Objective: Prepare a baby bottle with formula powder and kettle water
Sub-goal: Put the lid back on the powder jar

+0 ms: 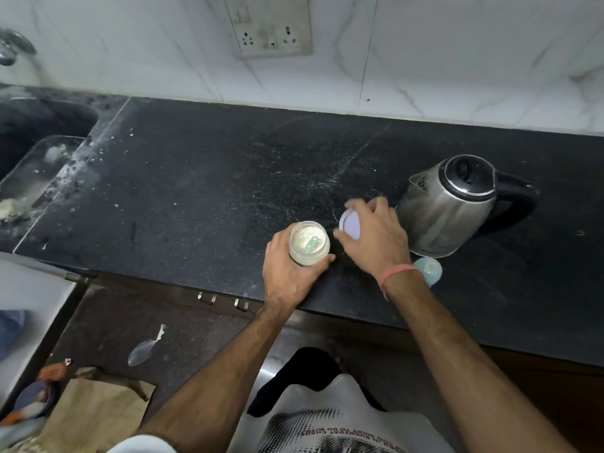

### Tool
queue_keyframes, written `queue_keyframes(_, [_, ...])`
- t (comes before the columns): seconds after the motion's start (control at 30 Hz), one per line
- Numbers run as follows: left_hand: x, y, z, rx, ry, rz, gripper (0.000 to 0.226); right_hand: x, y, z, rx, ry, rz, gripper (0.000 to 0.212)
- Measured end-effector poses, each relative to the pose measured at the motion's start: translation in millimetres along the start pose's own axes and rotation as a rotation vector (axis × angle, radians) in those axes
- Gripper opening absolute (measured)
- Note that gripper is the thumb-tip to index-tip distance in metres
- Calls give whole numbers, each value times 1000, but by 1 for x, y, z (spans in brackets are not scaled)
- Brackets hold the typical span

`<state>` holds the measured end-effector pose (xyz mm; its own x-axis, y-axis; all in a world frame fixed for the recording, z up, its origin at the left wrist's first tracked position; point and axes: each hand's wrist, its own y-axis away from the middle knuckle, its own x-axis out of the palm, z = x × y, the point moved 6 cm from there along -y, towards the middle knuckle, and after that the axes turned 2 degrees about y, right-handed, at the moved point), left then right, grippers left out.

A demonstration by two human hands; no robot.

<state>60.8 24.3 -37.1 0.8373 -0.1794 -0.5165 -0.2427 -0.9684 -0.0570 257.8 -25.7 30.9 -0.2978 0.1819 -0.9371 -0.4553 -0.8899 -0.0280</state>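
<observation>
An open glass jar (309, 242) of pale formula powder stands near the front edge of the black counter (202, 191), with a light green scoop lying in the powder. My left hand (287, 273) grips the jar from the front. Just to its right, my right hand (376, 237) holds the jar's lilac lid (349, 224), tilted above the counter. A steel kettle (447, 207) with a black lid and handle stands to the right of that hand. A pale blue baby bottle part (428, 270) shows behind my right wrist, mostly hidden.
A sink (39, 125) with a tap lies at the far left, a wall socket (271, 37) on the tiled wall behind. Cabinet handles (207, 298) sit below the counter edge. A brown paper bag (94, 410) and scraps lie on the floor at lower left.
</observation>
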Motion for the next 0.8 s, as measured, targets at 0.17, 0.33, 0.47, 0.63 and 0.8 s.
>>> queue_keyframes(0.17, [1,0,3,-15,45,-4,94,-37,-1,28,-23,-484,-272,61])
queue_keyframes(0.33, [2,1,5,-64,86,-3,90,-19,10,53,-174,-540,-148,51])
queue_keyframes(0.47, [3,0,7,-65,84,-6,79,4,13,63,-262,-382,49,41])
queue_keyframes(0.63, [4,-2,9,-64,90,-7,70,19,11,62,-310,-305,148,51])
queue_keyframes(0.8, [7,-4,18,-71,75,2,64,28,16,60,-328,-272,176,74])
